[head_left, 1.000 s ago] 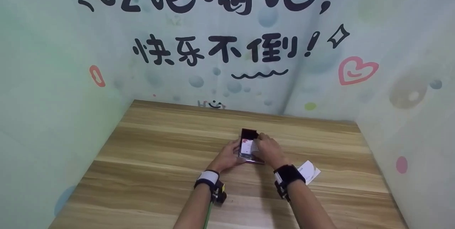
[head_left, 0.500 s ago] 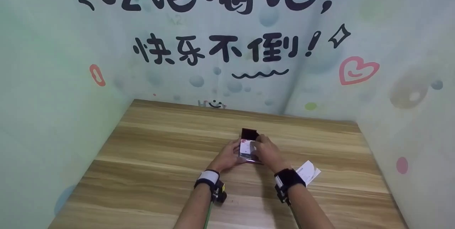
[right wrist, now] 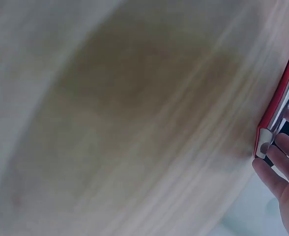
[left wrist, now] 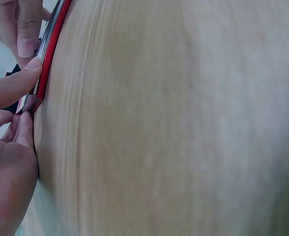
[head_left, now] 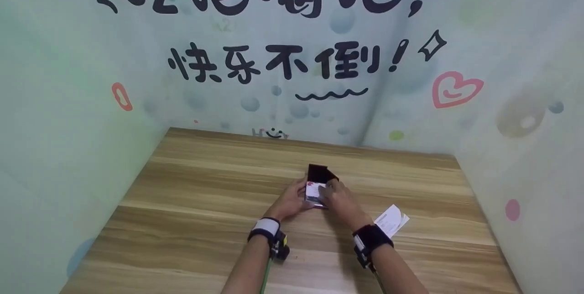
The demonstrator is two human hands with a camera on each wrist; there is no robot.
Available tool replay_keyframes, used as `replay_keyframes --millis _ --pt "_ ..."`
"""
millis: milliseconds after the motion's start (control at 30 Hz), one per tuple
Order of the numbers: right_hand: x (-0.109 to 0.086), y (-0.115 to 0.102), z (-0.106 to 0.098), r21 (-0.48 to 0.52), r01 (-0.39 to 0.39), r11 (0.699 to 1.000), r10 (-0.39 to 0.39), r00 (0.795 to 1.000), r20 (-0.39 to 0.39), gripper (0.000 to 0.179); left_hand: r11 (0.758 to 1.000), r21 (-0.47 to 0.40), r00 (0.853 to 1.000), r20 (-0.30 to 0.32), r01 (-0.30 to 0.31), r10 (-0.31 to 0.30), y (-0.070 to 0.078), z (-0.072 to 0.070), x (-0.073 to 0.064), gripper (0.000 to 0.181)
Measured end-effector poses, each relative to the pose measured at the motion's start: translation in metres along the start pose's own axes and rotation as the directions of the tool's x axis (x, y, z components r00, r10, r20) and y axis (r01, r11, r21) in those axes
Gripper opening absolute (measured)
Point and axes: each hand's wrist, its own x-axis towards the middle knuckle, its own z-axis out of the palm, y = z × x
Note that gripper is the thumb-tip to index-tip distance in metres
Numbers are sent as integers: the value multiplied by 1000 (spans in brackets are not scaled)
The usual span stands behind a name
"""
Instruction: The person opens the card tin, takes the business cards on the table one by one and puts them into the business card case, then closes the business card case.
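A card case point(head_left: 318, 173) with a dark raised lid lies on the table, far side tipped up. In it is a white business card point(head_left: 315, 189) with red print at one corner. My left hand point(head_left: 287, 202) grips the case from the left. Its thumb point(left wrist: 17, 84) presses the upper edge in the left wrist view, fingers beneath. My right hand point(head_left: 344, 203) holds the right side, thumb over the card and fingers round the edge. The right wrist view shows the case's red outer edge point(right wrist: 278, 101) beside the right fingertips.
Several white cards point(head_left: 390, 221), slightly fanned, lie on the wooden table point(head_left: 205, 202) by my right wrist. A printed cloth wall point(head_left: 237, 97) closes the back of the table. Each wrist wears a strapped camera.
The card has slid a little toward me in the case, and more of the dark lid shows. My right hand has shifted slightly nearer and left; the left hand keeps its hold.
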Motion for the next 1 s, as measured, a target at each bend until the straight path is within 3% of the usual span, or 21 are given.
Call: replay_keyframes --millis 267,400,500,667,800,1000 --pt "-8 -4 1 -28 30 999 -30 999 -13 19 1000 6 1000 20 -25 25 0 0 -1 91" --pt "-11 -8 0 -45 32 998 -33 999 -10 20 998 50 999 2 -37 37 0 -1 -2 87" --pt "-13 -10 -1 -83 38 996 -38 999 5 23 996 84 1000 -13 -27 28 1 -1 -3 85" --pt "-15 -12 -1 -125 32 992 -28 999 31 27 997 71 1000 -12 -18 18 2 -2 -5 84" --pt "-16 -14 -2 -125 16 992 -11 999 37 26 999 38 1000 1 -29 29 3 -1 -6 84" --pt "-17 -15 -4 -92 4 996 -2 1000 27 24 998 60 1000 -3 -16 16 2 0 -4 86"
